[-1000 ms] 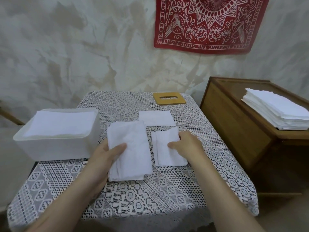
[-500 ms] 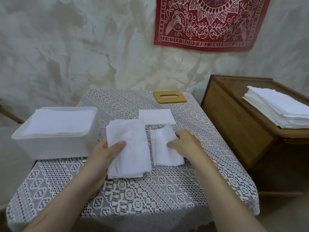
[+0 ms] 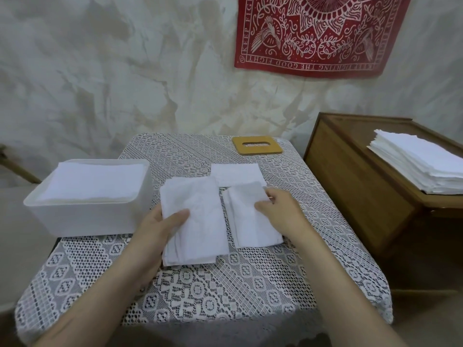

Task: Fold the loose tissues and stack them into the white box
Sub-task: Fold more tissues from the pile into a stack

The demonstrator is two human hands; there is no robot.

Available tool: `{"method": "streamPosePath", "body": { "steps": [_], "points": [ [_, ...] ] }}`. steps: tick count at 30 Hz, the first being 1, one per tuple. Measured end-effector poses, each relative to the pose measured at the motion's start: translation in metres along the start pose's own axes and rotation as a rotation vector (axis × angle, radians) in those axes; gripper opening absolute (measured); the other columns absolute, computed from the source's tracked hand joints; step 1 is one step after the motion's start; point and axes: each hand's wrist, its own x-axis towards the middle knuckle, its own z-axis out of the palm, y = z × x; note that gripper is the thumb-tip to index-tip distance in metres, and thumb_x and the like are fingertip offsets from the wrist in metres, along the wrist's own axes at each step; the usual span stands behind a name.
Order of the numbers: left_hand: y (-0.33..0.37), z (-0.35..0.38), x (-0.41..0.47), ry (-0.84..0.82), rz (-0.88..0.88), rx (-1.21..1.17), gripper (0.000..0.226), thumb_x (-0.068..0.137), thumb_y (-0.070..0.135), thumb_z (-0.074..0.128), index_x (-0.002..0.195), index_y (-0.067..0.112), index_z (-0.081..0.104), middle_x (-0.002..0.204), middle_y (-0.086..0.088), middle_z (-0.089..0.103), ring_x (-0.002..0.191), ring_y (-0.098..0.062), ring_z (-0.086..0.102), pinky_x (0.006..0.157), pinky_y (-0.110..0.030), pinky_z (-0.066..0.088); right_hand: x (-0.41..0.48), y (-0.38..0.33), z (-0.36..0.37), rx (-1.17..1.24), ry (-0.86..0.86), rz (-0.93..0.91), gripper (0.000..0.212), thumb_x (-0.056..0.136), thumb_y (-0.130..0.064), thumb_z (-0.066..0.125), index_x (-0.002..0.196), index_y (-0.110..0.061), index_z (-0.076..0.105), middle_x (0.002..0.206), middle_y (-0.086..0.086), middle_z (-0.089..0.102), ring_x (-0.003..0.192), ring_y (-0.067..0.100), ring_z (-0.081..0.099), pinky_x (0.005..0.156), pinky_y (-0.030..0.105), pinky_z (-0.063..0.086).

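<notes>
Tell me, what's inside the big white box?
A stack of white tissues fills the white box almost to its rim. Only the top sheet shows. The sheets below it and the box's bottom are covered, so how many are in there cannot be counted.

Soft paper tissues, matt plastic box, lace tablecloth, wooden cabinet

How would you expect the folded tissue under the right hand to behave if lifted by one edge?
Probably floppy and light: the folded tissue is thin and wrinkles where the right hand pinches its far corner. Its left edge shows separate layers, so they may fan open when lifted.
</notes>
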Motion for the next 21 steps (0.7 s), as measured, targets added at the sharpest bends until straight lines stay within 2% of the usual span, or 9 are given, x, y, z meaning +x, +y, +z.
{"method": "streamPosePath", "body": {
  "steps": [2, 5, 7, 9, 12, 14, 16, 18, 21],
  "points": [
    [-0.001, 0.000, 0.001, 0.008, 0.003, -0.005, 0.025, 0.100, 0.013, 0.060, 0.124, 0.019, 0.063, 0.112, -0.003, 0.079, 0.099, -0.023, 0.077, 0.073, -0.037, 0.064, -0.004, -0.006, -0.005, 0.086, 0.032, -0.005, 0.010, 0.096, -0.022, 0.062, 0.103, -0.020, 0.069, 0.096, 0.003, 0.072, 0.091, 0.028, 0.070, 0.078, 0.049, 0.058],
    [-0.002, 0.002, 0.003, 0.033, 0.013, -0.014, 0.024, 0.102, 0.015, 0.058, 0.125, 0.022, 0.063, 0.113, -0.001, 0.079, 0.101, -0.022, 0.077, 0.082, -0.042, 0.060, -0.014, -0.019, -0.015, 0.439, 0.036, -0.008, 0.009, 0.097, -0.017, 0.066, 0.103, -0.020, 0.072, 0.098, 0.006, 0.077, 0.092, 0.029, 0.074, 0.077, 0.051, 0.060],
    [-0.002, 0.005, 0.004, 0.036, 0.008, -0.013, 0.024, 0.104, 0.018, 0.058, 0.127, 0.022, 0.063, 0.114, 0.000, 0.079, 0.102, -0.021, 0.076, 0.085, -0.043, 0.059, -0.024, -0.033, -0.019, 0.670, -0.023, -0.016, 0.013, 0.096, -0.013, 0.068, 0.108, -0.016, 0.073, 0.099, 0.007, 0.079, 0.088, 0.027, 0.076, 0.073, 0.046, 0.062],
    [-0.002, 0.010, 0.004, 0.032, 0.003, -0.015, 0.025, 0.105, 0.022, 0.056, 0.129, 0.021, 0.063, 0.114, -0.001, 0.079, 0.104, -0.022, 0.076, 0.089, -0.046, 0.059, -0.033, -0.044, -0.013, 0.775, -0.091, -0.021, 0.015, 0.095, -0.010, 0.068, 0.108, -0.012, 0.073, 0.098, 0.008, 0.079, 0.082, 0.023, 0.075, 0.068, 0.039, 0.062],
    [-0.002, 0.017, 0.004, 0.003, -0.012, -0.047, 0.037, 0.105, 0.037, 0.053, 0.135, 0.019, 0.061, 0.122, -0.003, 0.076, 0.112, -0.025, 0.073, 0.102, -0.052, 0.054, -0.041, -0.050, 0.011, 0.678, -0.107, -0.043, 0.010, 0.094, -0.009, 0.070, 0.100, -0.015, 0.075, 0.093, 0.005, 0.080, 0.082, 0.020, 0.076, 0.073, 0.040, 0.062],
    [-0.002, 0.019, 0.003, -0.018, -0.012, -0.058, 0.042, 0.102, 0.042, 0.053, 0.136, 0.019, 0.060, 0.124, -0.004, 0.076, 0.115, -0.025, 0.072, 0.103, -0.052, 0.053, -0.043, -0.049, 0.026, 0.559, -0.103, -0.047, 0.007, 0.094, -0.012, 0.070, 0.097, -0.016, 0.075, 0.092, 0.001, 0.080, 0.085, 0.021, 0.077, 0.078, 0.044, 0.061],
    [-0.003, 0.018, 0.001, -0.018, 0.008, -0.008, 0.038, 0.101, 0.034, 0.058, 0.136, 0.019, 0.059, 0.122, -0.003, 0.076, 0.113, -0.025, 0.073, 0.101, -0.052, 0.055, -0.042, -0.045, 0.033, 0.503, -0.092, -0.052, 0.006, 0.094, -0.014, 0.071, 0.096, -0.017, 0.075, 0.091, 0.000, 0.080, 0.086, 0.022, 0.076, 0.080, 0.046, 0.061],
    [-0.005, 0.014, 0.002, 0.014, 0.016, 0.037, 0.032, 0.101, 0.024, 0.061, 0.133, 0.019, 0.062, 0.120, -0.003, 0.077, 0.111, -0.026, 0.073, 0.101, -0.054, 0.055, -0.040, -0.043, 0.033, 0.437, -0.073, -0.084, 0.008, 0.090, -0.027, 0.072, 0.097, -0.023, 0.075, 0.090, -0.005, 0.079, 0.085, 0.021, 0.076, 0.081, 0.048, 0.062],
    [-0.006, 0.009, 0.005, 0.042, -0.003, 0.047, 0.028, 0.102, 0.022, 0.061, 0.130, 0.019, 0.064, 0.120, -0.004, 0.077, 0.113, -0.028, 0.072, 0.103, -0.056, 0.054, -0.038, -0.037, 0.029, 0.204, 0.039, -0.129, 0.007, 0.086, -0.043, 0.068, 0.089, -0.036, 0.069, 0.082, -0.013, 0.075, 0.074, 0.016, 0.073, 0.072, 0.047, 0.061]
  ]
}}
